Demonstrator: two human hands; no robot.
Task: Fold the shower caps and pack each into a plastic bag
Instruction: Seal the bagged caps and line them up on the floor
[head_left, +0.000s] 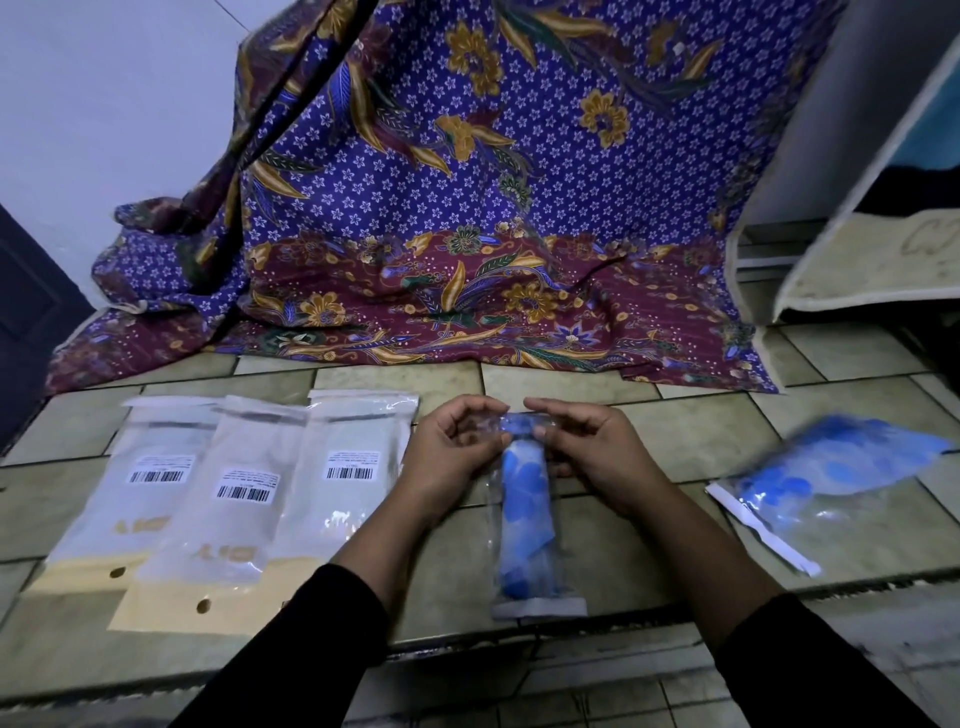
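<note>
A narrow clear plastic bag (530, 545) lies lengthwise on the tiled floor in front of me, with a folded blue-patterned shower cap inside it. My left hand (452, 452) and my right hand (587, 447) both pinch the bag's far end, fingers curled at its flap. A second blue-patterned shower cap (826, 483) lies flat to the right, blurred, with a white strip along its near edge. Three empty frosted bags (234, 493) with barcode labels lie side by side on the left.
A purple and maroon batik cloth (467, 234) hangs down and spreads onto the floor behind the work area. A pale mat (872, 265) leans at the right. A dark door (31, 312) stands at far left. A step edge runs just below the bags.
</note>
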